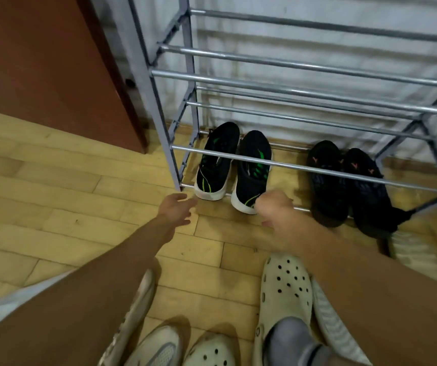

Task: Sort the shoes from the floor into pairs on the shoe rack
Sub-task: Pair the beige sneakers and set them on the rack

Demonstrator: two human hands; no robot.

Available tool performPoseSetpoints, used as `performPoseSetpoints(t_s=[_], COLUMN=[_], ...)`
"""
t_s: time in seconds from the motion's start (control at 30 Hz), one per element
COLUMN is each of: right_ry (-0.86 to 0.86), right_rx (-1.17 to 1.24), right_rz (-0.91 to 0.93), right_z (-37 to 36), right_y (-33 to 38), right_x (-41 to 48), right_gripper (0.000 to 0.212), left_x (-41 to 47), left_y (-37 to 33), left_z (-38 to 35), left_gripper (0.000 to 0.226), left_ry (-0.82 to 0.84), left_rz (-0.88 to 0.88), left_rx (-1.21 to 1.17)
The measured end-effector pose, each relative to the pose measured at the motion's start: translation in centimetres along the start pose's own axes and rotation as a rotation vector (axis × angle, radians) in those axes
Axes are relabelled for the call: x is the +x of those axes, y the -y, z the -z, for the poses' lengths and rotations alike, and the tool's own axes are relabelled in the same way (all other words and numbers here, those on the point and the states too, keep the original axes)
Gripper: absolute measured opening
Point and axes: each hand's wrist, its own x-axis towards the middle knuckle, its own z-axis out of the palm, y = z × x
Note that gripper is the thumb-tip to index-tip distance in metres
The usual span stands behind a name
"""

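Two black green-striped sneakers (234, 167) side by side on shoe rack (304, 165) bottom rungs, heels just ahead of both hands. Left hand (176, 210) open, empty, fingers spread. Right hand (275, 207) blurred near right heel; grip unclear.

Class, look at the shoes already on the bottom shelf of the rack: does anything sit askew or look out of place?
Nothing is badly off. Both pairs match. The black pair with green stripes sits side by side, heels overhanging the front bar. The all-black pair is angled to the right, its heels reaching the floor beyond the rack.
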Motion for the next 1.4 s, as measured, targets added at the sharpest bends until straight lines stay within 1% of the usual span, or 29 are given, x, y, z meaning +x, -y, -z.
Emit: performPoseSetpoints(t_s=[0.07,0.17,0.3,0.37,0.43,0.6,0.7,0.77,0.8,0.87,0.97,1.03,1.13,1.2,1.3,1.4], right_ry=[0.058,0.184,0.264,0.287,0.322,0.413,0.45,0.511,0.551,0.59,0.559,0.542,0.563,0.595,0.614,0.598], right_rx=[-0.081,-0.168,-0.155,-0.139,-0.119,-0.154,-0.144,-0.051,-0.006,0.004,-0.005,-0.005,-0.048,-0.081,-0.098,-0.107], right_rz=[0.004,0.0,0.067,0.113,0.142,0.191,0.192,0.156,0.137,0.133,0.155,0.155,0.153,0.161,0.165,0.175], right_z=[-0.5,-1.3,-2.3,-3.3,-4.4,-7.7,-9.4,-10.0,-10.1,-9.9,-9.7,-10.0,-10.8,-11.3,-11.5,-11.3], right_y=[-0.3,-0.9,-0.8,-0.9,-1.0,-1.7,-2.8,-3.8,-4.2,-4.8,-5.3,-5.7,-6.3,-6.6,-6.8,-6.6], right_x=[-3.8,-10.2,-17.5,-20.5,-23.2,-28.0,-29.7,-30.3,-30.5,-30.4,-30.0,-29.8,-29.7,-29.4,-29.0,-28.9], right_gripper=[0.028,0.031,0.03,0.029,0.033,0.033,0.034,0.034,0.033,0.031,0.03,0.028,0.025,0.022,0.019,0.021], left_x=[-2.9,-8.3,-15.4,-18.3,-20.8,-25.1,-26.3,-26.3,-26.3,-26.2,-25.9,-25.4,-24.7,-24.2,-23.6,-23.3], left_y=[0.4,1.4,3.0,4.3,6.2,12.5,16.4,18.9,20.0,22.1,24.5,25.4,26.4,27.0,27.2,26.7], left_z=[1.5,4.0,8.1,10.2,12.4,16.9,18.0,17.9,17.7,17.3,16.1,15.0,13.7,13.4,13.7,14.4], left_gripper=[0.049,0.043,0.043,0.042,0.039,0.036,0.035,0.035,0.034,0.032,0.039,0.045,0.059,0.058,0.053,0.054], left_ry=[0.022,0.077,0.148,0.152,0.142,0.103,0.065,0.031,0.024,0.023,0.007,-0.019,-0.026,-0.005,0.06,0.101], left_rz=[-0.043,-0.136,-0.213,-0.214,-0.196,-0.103,-0.022,0.023,0.048,0.111,0.166,0.178,0.259,0.289,0.266,0.256], left_rx=[0.044,0.188,0.342,0.392,0.425,0.372,0.302,0.251,0.239,0.261,0.358,0.486,0.644,0.687,0.8,0.796])
